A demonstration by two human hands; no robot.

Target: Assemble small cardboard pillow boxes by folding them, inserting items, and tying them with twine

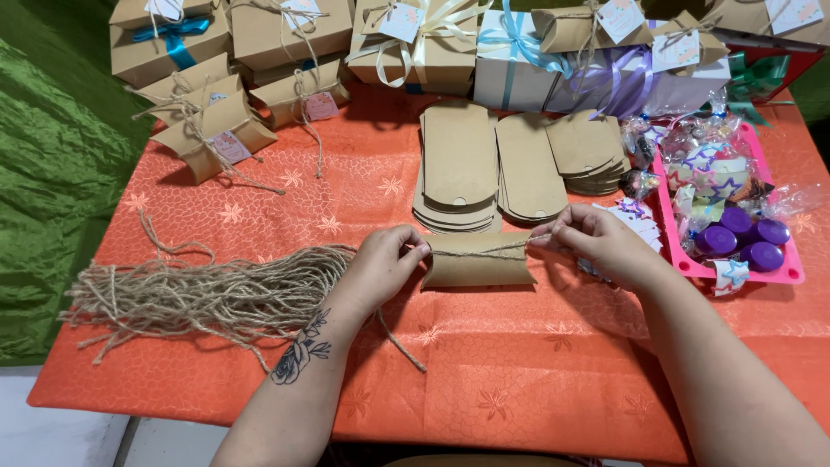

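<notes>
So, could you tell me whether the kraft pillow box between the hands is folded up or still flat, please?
Folded up: the pillow box bulges, its ends curved shut. Left hand and right hand stretch twine along it. Flat blanks lie behind.

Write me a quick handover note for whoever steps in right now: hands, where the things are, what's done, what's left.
Left hand: pinches the twine at the left end of the pillow box.
Right hand: pinches the same twine at the right end.
Box lies on the orange tablecloth; twine runs along its top, not knotted.
Spare twine bundle left, flat boxes behind, pink tray right.
Done: tied boxes at back left.
Left: knotting this one; the flat stacks are unfolded.
</notes>
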